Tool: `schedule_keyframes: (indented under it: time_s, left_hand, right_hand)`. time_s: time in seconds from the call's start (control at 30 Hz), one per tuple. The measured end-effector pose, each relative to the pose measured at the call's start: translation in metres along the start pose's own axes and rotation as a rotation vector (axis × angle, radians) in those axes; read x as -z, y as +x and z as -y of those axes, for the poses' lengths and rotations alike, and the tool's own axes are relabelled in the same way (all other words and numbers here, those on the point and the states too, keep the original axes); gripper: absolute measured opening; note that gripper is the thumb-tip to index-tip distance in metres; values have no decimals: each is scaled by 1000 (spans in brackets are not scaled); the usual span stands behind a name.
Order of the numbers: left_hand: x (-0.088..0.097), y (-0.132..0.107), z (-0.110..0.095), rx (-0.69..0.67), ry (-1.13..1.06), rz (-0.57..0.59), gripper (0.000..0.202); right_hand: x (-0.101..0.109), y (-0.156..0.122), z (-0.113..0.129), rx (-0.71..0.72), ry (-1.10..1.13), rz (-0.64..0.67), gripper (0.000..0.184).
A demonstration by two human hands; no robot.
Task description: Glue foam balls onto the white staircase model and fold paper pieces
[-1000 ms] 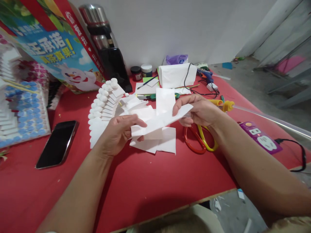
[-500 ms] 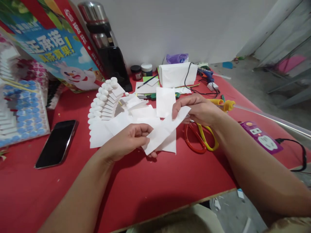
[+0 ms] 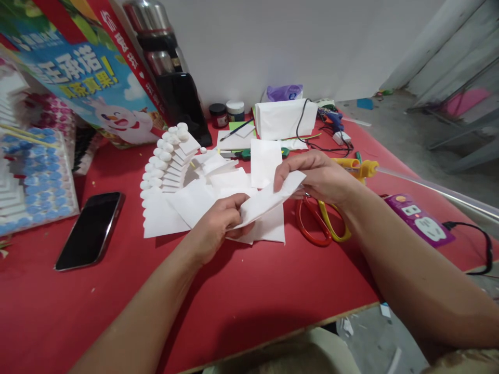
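Both of my hands hold one white paper sheet (image 3: pixel 265 201) just above the red table (image 3: pixel 241 296). My left hand (image 3: pixel 218 226) pinches its lower left end with curled fingers. My right hand (image 3: pixel 317 176) pinches its upper right corner between thumb and fingers. Under the sheet lie more white paper pieces (image 3: pixel 268 228). A fanned white paper model with round tips (image 3: pixel 167 161) stands just to the left.
Red and yellow scissors (image 3: pixel 322 223) lie under my right wrist. A black phone (image 3: pixel 90 229) lies at left, a purple power strip (image 3: pixel 419 221) at right. At the back stand a tissue stack (image 3: pixel 284 119), paint jars (image 3: pixel 226 111), a glue gun (image 3: pixel 331 122) and a colourful box (image 3: pixel 86 78).
My left hand has slid right along the paper sheet toward my right hand, shortening the span between them. The right hand has stayed about where it was.
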State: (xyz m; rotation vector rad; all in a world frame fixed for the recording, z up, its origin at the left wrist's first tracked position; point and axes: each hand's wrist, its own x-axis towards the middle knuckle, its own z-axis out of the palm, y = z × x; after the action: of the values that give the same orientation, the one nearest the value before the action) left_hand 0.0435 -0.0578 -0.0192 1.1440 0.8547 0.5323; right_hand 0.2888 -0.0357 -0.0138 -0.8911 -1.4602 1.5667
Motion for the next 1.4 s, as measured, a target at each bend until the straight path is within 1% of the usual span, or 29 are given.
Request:
schedule_keyframes:
  time_s: [0.13, 0.2, 0.27, 0.33, 0.43, 0.53, 0.6, 0.67, 0.73, 0.77, 0.83, 0.9, 0.93, 1.0, 1.07, 1.13, 1.23, 1.27, 1.4]
  left_hand:
    - [-2, -2, -3, -44, 38, -61, 17]
    - [-3, -2, -3, -41, 74, -82, 26]
    - [-3, -2, -3, -16, 106, -84, 29]
    - [-2, -3, -3, 34, 101, -46, 30]
    - [0, -5, -3, 101, 30, 56, 31]
    - [2, -6, -2, 132, -45, 108, 30]
    - [3, -6, -1, 133, -110, 96, 29]
    - [3, -5, 0, 113, -176, 55, 28]
    - [2, -4, 0, 83, -227, 12, 26]
    - [2, -3, 1, 64, -241, -12, 26]
    - [1, -2, 1, 18, -245, -53, 27]
    - [1, -1, 1, -38, -238, -71, 29]
    - [1, -1, 2, -64, -236, -68, 30]
    - [1, 0, 3, -91, -236, -40, 32]
    - [0, -1, 4, -73, -237, -2, 33]
    - [0, -1, 5, -41, -243, 39, 32]
    - [3, -2, 6, -21, -273, 82, 32]
    - [5, -2, 6, -13, -281, 95, 32]
    - [10, -2, 5, 24, -299, 131, 35]
  right_hand:
    - [1, -1, 0, -10, -2, -13, 13]
    - [2, -1, 0, -7, -13, -22, 13]
    - [3, -1, 0, 10, -32, -25, 12]
    - [4, -2, 1, 31, -72, -15, 11]
    - [8, -3, 3, 57, -144, -16, 11]
    - [14, -2, 5, 99, -132, -127, 11]
    - [17, 1, 5, 108, -64, -236, 10]
    - [17, 6, 3, 60, 37, -329, 16]
    - [12, 11, 0, -14, 120, -372, 28]
    - [7, 12, -3, -59, 138, -363, 36]
    - [-4, 14, -6, -139, 147, -297, 51]
    - [-19, 13, -8, -214, 167, -206, 58]
    - [-26, 13, -8, -239, 177, -158, 57]
    - [-40, 11, -7, -243, 185, -79, 48]
    - [-49, 9, -7, -213, 193, -54, 38]
    - [-53, 9, -9, -174, 219, -123, 34]
    - [-50, 10, -13, -99, 234, -305, 32]
    - [-48, 11, -14, -72, 230, -346, 31]
    - [-45, 11, -13, -2, 175, -441, 28]
